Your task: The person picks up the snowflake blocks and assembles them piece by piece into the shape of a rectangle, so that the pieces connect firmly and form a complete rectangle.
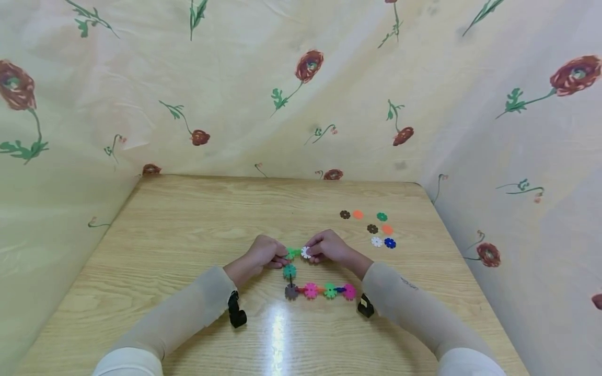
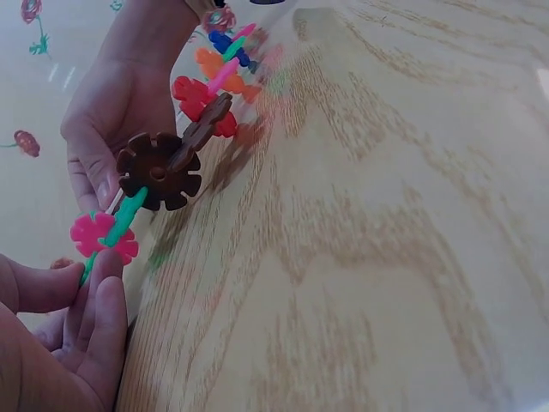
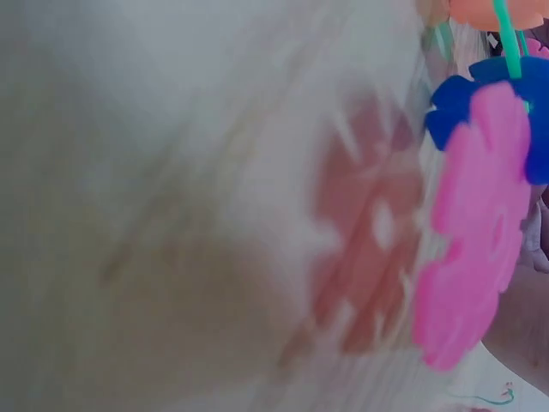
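Note:
A chain of slotted flower-shaped plastic discs bends in an open C on the table. Its lower row ends at the right in a pink disc point(image 1: 349, 291); a dark brown disc point(image 2: 159, 172) sits at the lower left corner. Up the left side stands a teal-green disc point(image 1: 289, 271). My left hand point(image 1: 265, 251) pinches the chain's upper left corner by a green disc point(image 1: 290, 254). Opposite it, my right hand point(image 1: 331, 246) pinches a white disc point(image 1: 306, 253) between thumb and fingers, at the right end of the upper row. The right wrist view shows a blue disc point(image 3: 480, 107) joined beside the pink one.
Loose discs lie at the right back of the table: brown point(image 1: 345, 214), orange point(image 1: 358, 214), green point(image 1: 382, 216), white point(image 1: 377, 242) and blue point(image 1: 390, 243) among them. Flower-printed cloth point(image 1: 254, 94) surrounds the wooden table point(image 1: 197, 209) at the back and sides.

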The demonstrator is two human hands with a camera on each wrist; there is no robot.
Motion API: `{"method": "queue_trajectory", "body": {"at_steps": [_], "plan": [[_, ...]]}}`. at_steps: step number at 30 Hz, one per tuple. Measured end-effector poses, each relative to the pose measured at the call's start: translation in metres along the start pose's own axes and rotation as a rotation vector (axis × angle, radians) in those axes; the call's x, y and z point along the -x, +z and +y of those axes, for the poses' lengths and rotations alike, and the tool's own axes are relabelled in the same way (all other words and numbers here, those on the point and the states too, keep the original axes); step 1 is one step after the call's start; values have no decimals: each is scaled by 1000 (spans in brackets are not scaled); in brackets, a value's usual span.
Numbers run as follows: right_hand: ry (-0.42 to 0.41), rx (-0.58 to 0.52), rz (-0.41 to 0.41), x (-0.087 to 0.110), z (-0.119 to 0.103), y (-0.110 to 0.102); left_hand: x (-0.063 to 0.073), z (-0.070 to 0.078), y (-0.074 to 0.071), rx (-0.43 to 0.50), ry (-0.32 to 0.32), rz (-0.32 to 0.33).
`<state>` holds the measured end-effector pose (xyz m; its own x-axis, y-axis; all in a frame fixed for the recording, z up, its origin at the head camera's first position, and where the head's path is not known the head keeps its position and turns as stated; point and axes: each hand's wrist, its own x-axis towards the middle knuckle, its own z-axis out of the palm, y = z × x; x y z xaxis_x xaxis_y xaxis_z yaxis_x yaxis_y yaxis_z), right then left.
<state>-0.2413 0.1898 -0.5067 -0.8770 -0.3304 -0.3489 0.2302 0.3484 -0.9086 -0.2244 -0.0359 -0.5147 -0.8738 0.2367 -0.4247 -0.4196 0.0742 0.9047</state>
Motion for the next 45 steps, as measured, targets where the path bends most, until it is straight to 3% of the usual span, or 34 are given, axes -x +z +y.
{"method": "queue_trajectory", "body": {"at_steps": [9,14,17,22,25,30,37,41,45], "plan": [[5,-13,9,-2,-1,2,-2,-2,2,-9,27,7],[-9,58,-60,-1,-2,-8,-2,-2,2,-5,25,-3],[-54,216,-30,-4,-6,-26,-2,-1,0,-3,13,-11],[-147,611,226,-18,-12,-66,-2,-1,-4,-12,13,-11],[-116,754,312,-28,-12,-84,-1,-2,-6,-7,6,-9],[-38,864,358,-34,-8,-102,2,-2,-4,-8,18,-30],[-27,869,344,-37,-4,-108,-1,-3,-1,-15,14,-33],[-105,770,321,-31,-7,-95,-1,-3,-2,-12,20,-27],[-176,627,234,-19,-6,-71,-1,-2,-4,-16,14,-28]]}}
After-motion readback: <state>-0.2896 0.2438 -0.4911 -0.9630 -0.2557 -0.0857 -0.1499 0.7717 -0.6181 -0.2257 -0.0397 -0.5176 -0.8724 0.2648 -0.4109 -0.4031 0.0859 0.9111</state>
